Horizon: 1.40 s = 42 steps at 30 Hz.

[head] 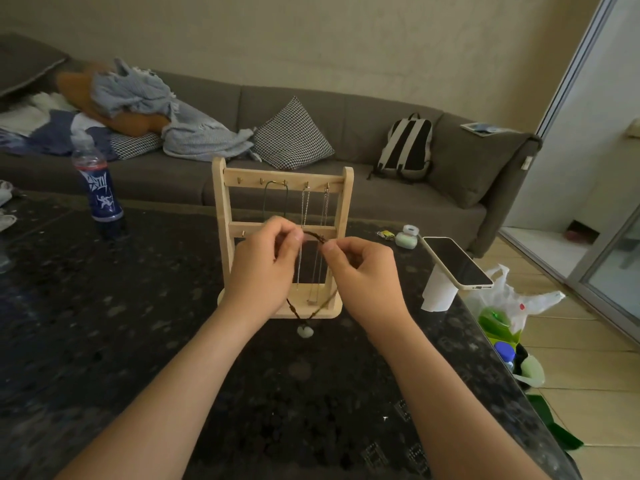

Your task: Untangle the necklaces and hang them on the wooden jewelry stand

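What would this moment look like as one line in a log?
held: cord necklace | left hand: pinches it | right hand: pinches it | pendant: low, before stand base | top rail: three necklaces hung

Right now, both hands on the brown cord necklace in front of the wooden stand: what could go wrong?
1. The brown cord necklace, pinched between the left hand and right hand, hangs right in front of the two thin silver chains already on the light wooden jewelry stand; it may snag and retangle them.
2. Its pale pendant is low by the stand's base; if it catches there, a pull might tip the stand.
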{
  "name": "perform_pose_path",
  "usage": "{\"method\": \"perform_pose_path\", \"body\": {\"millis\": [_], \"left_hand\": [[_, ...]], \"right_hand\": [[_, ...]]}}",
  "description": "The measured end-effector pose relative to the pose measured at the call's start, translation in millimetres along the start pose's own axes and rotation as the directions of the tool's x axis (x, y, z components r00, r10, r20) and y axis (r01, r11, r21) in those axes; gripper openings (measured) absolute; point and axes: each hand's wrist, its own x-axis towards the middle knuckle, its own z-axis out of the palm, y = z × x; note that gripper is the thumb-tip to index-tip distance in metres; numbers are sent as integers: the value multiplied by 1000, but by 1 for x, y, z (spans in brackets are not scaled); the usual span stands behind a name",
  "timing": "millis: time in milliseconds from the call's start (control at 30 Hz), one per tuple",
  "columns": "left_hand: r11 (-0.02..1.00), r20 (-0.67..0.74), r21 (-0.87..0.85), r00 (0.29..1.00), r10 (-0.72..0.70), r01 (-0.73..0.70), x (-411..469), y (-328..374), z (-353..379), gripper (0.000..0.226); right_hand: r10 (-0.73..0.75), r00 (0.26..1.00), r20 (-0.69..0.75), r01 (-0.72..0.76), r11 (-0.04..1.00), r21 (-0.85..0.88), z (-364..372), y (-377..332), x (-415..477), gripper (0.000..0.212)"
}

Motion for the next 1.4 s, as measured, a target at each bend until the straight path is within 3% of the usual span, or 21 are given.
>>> {"method": "perform_pose_path", "body": {"millis": [200,367,533,867,1000,1133,1400], "left_hand": [[998,-293,3,955,55,-56,12,0,-13,15],[998,-495,29,867,56,-48,31,-3,-26,10],[999,-623,19,781,38,-34,52,-11,-36,12],[994,-611,106,790,58,8,68,-32,-39,6],[989,-560,133,828,26,59,59,-36,-38,6],[976,-514,170,857,-29,135,51,-41,-37,11],[969,-479,195,877,-43,154,42,-45,-40,25]], "right_hand": [[-119,985,-122,114,993,-43,20,-25,11,12],[-232,951,-205,221,972,-74,46,-51,31,8],[-252,929,-271,227,966,-121,76,-64,52,14],[-258,923,-284,201,956,-214,105,-66,68,14],[-268,936,-226,194,933,-304,112,-59,64,16],[-188,975,-121,134,924,-359,113,-50,59,22],[-145,989,-38,122,927,-354,103,-49,58,21]]}}
